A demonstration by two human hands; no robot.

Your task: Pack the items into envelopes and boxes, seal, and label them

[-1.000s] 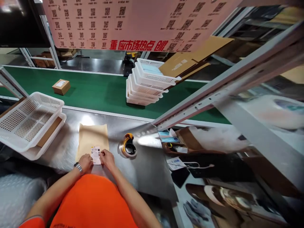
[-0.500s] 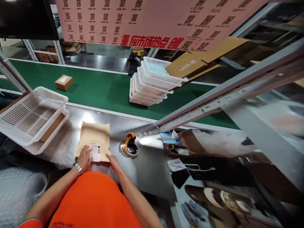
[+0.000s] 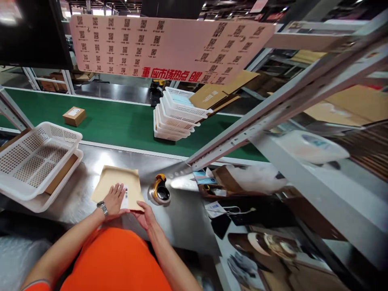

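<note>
A pink board (image 3: 178,44) across the upper frame shows QR codes and red characters, including 应市场热点. Left of lower centre, a tan envelope (image 3: 132,188) sits with its far edge toward the frame's top; I cannot tell its long axis. The left hand (image 3: 114,201), thumb splayed, lies flat over part of its white label (image 3: 125,202), too small to read; the right hand (image 3: 146,216) grips the lower right corner.

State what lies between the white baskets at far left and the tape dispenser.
In the head view, a tan envelope lies there, the left hand on top, the right hand at its corner.
</note>
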